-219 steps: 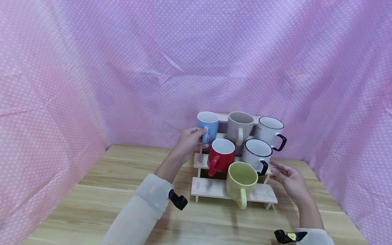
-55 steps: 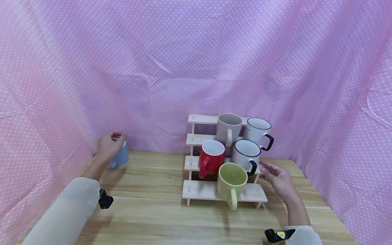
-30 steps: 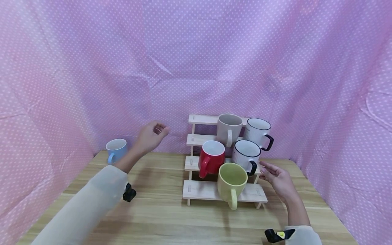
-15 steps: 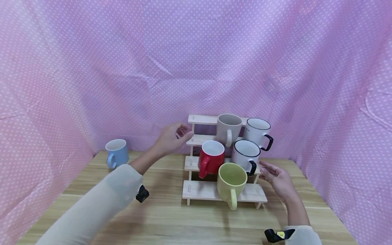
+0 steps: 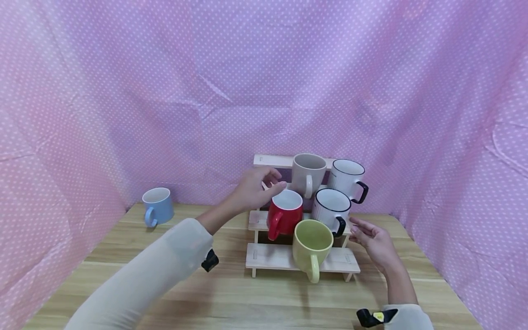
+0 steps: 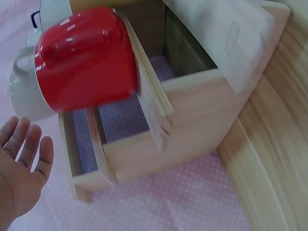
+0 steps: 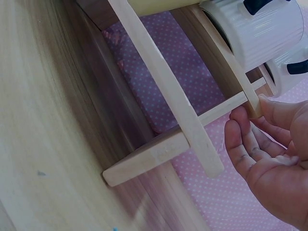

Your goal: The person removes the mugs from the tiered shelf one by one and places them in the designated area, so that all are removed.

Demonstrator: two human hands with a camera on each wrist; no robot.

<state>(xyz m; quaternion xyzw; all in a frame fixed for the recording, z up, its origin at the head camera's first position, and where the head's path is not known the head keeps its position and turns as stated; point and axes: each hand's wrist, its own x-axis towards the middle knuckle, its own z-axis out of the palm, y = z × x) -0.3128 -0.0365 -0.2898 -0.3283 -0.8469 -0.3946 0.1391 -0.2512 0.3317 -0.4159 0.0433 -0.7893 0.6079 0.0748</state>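
My left hand reaches over the left side of a stepped wooden rack, fingers loosely spread and holding nothing. In the left wrist view the hand is apart from the red mug and near the grey mug. On the rack, the grey mug stands behind the red one. My right hand pinches the right end of a rack step; the right wrist view shows its thumb on one side and fingers on the other. A light blue mug stands upright on the table at the left.
Two white mugs with black rims and handles, an upper mug and a lower mug, stand at the rack's right. A yellow-green mug sits on the lowest step. Pink dotted cloth hangs around the wooden table.
My left hand carried the light blue mug by its handle from the rack to the table's left, let it go, and moved back right over the rack. The right hand stays at the step.
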